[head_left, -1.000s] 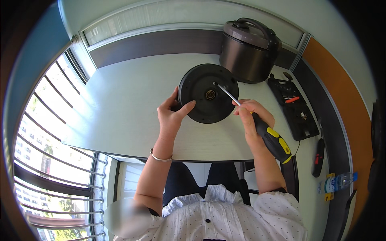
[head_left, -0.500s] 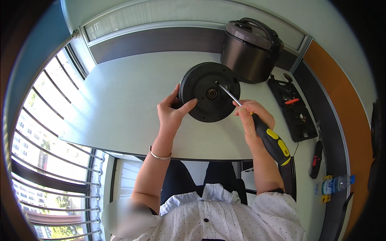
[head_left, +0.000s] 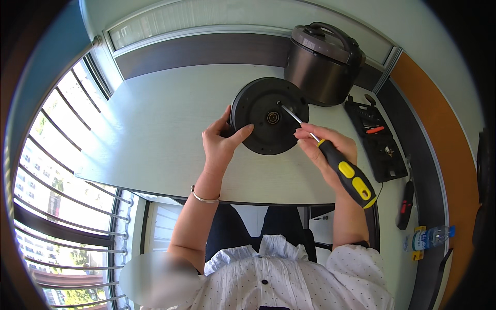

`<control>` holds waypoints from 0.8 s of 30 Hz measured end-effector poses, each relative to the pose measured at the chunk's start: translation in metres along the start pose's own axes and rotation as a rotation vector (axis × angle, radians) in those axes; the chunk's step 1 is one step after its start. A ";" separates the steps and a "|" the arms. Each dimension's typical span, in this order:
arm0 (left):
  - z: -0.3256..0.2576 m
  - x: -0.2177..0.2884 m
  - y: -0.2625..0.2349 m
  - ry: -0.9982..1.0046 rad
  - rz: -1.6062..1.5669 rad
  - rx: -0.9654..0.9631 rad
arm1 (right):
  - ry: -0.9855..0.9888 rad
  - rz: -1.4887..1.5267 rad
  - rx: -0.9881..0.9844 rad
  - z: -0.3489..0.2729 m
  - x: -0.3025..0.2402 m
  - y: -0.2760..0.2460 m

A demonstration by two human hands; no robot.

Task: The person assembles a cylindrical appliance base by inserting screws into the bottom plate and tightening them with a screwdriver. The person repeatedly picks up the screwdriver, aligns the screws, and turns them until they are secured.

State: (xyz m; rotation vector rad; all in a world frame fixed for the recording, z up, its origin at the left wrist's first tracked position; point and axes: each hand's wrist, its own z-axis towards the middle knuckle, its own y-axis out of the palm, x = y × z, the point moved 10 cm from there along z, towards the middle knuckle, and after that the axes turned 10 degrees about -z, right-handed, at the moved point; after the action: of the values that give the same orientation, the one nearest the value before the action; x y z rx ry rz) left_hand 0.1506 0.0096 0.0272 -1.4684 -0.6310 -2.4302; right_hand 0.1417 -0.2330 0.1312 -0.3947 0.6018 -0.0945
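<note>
Nearest to the front edge of the tabletop (head_left: 170,124), the right hand (head_left: 341,143) has a screwdriver (head_left: 345,173) with a black and yellow handle. Its thumb and fingers close lightly around the shaft near the handle, and the thick handle lies along the palm, with its butt toward the person. The left hand (head_left: 219,139) grips a black round disc (head_left: 261,108) at the left side, with the thumb on the face and the other fingers at the rim or behind it.

The disc is over the tabletop, right of its middle, between the front edge and the back edge; if its lower rim touches the surface, I cannot tell. The tip of the screwdriver meets the disc at a small bright spot, just beyond the ringed centre hole (head_left: 273,118). This spot is perhaps a screw head, but it is too small to be sure.

The shaft leans clearly toward the right hand. To work well, I think the shaft should stand straighter to the face, with steady pressure, so the tip does not slip. The left hand should hold firmly against the turning.

Farther, a black tool case (head_left: 383,147) lies along the right edge, and a brown cooker (head_left: 321,70) stands at the back right corner.
</note>
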 end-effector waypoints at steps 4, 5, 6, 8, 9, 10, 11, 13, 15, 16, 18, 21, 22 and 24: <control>0.003 -0.001 0.003 0.020 -0.033 -0.011 | -0.256 -0.177 0.022 0.011 -0.023 -0.008; 0.004 -0.001 -0.002 0.045 -0.048 0.002 | -0.230 -0.130 0.043 0.013 -0.020 -0.004; 0.005 0.001 -0.009 0.074 -0.057 0.021 | -0.205 -0.076 0.061 0.016 -0.019 0.002; 0.006 -0.002 -0.008 0.030 -0.050 -0.004 | -0.089 -0.064 0.125 0.013 -0.007 -0.002; 0.008 -0.005 -0.008 0.041 0.005 -0.034 | 0.085 0.080 0.171 0.006 0.021 -0.003; 0.006 -0.006 -0.007 -0.008 0.022 -0.047 | 0.094 0.031 0.228 0.005 0.030 -0.008; 0.003 0.012 0.003 0.008 0.134 -0.110 | 0.159 -0.051 0.203 -0.002 0.073 -0.026; -0.001 0.016 0.008 0.088 0.220 -0.088 | 0.093 -0.157 0.196 -0.004 0.080 -0.053; -0.006 -0.003 0.018 0.264 0.245 0.100 | 0.121 -0.305 0.249 -0.003 0.053 -0.070; -0.008 -0.010 0.016 0.162 0.193 0.049 | 0.272 -0.210 0.457 -0.013 0.035 -0.066; -0.008 -0.006 0.009 0.151 0.118 0.075 | 0.222 -0.147 0.380 0.006 0.017 -0.038; -0.005 0.001 -0.009 0.186 0.117 0.128 | 0.160 -0.124 0.340 0.021 0.005 -0.025; -0.008 0.001 -0.012 0.174 0.133 0.136 | 0.172 -0.103 0.327 0.021 0.006 -0.021; -0.003 0.003 -0.009 0.167 0.155 0.119 | 0.192 -0.075 0.335 0.028 0.010 -0.017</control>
State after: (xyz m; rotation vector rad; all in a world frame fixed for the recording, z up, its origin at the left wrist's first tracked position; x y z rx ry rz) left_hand 0.1434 0.0159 0.0263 -1.2071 -0.5912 -2.3223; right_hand 0.1665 -0.2412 0.1532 -0.0827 0.7464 -0.3034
